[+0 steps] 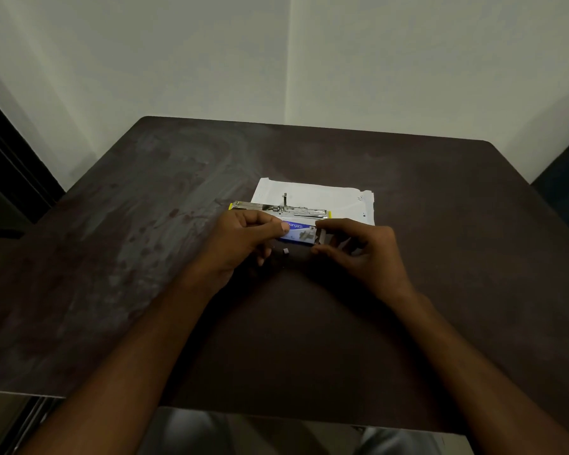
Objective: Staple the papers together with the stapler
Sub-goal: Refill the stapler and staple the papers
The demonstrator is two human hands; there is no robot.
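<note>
White papers (316,194) lie flat in the middle of the dark table (440,224). On their near edge rests the stapler (278,207), swung fully open so its metal parts show, with yellow ends. Just in front of it a small blue staple box (299,233) is held above the table. My left hand (243,244) pinches the box's left end. My right hand (365,251) has its fingertips at the box's right end, where the flap looks open. A tiny pale scrap (285,251) lies below the box.
The table stands in a corner of pale walls (276,60). Dark furniture (7,178) stands at the left, and another dark object (565,192) at the right edge. My knees (375,441) show under the table's near edge.
</note>
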